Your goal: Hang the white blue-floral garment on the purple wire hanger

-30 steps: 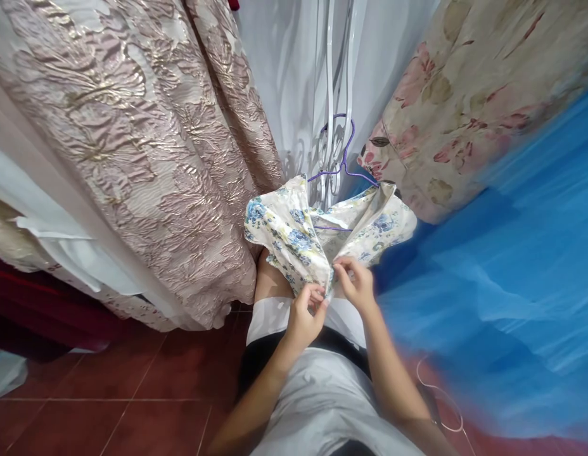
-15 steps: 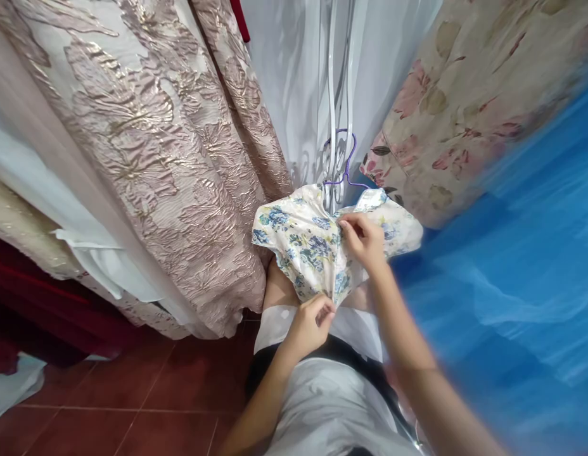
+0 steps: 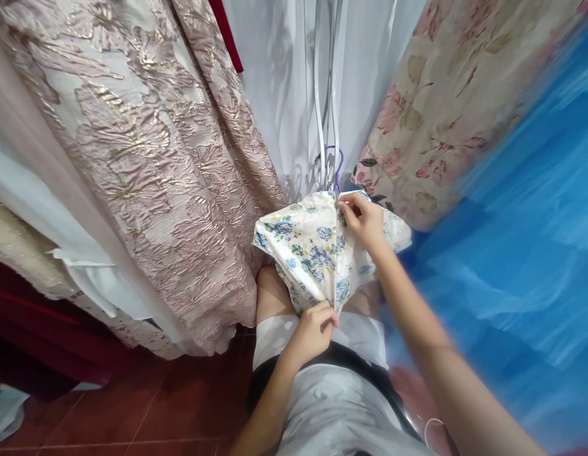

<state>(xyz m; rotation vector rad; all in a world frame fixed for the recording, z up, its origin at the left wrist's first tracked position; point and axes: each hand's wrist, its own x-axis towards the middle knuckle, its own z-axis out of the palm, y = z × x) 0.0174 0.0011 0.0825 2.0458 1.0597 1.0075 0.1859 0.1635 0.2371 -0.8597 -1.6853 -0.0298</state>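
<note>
A white garment with blue flowers (image 3: pixel 317 244) hangs on a purple hanger (image 3: pixel 338 170) over my lap, its short sleeves spread to both sides. A straight closure line like a zip runs down its middle. My right hand (image 3: pixel 363 218) pinches the cloth at the top of this line, by the neck; whether a zip pull sits between the fingertips is hidden. Lower down, my left hand (image 3: pixel 317 326) is closed on the bottom end of the line and holds the cloth taut towards me.
Pink-gold brocade cloth (image 3: pixel 132 158) hangs close on the left, beside white and dark red garments. Blue tulle (image 3: pixel 503 297) hangs on the right, with a flowered cream cloth (image 3: pixel 417 126) behind. White straps (image 3: pixel 319 88) dangle above the hanger. Red tiles (image 3: pixel 175 399) cover the floor.
My right hand has moved up along the middle line to the neck. The gap at the neck has drawn together, covering more of the hanger. My left hand keeps its grip below.
</note>
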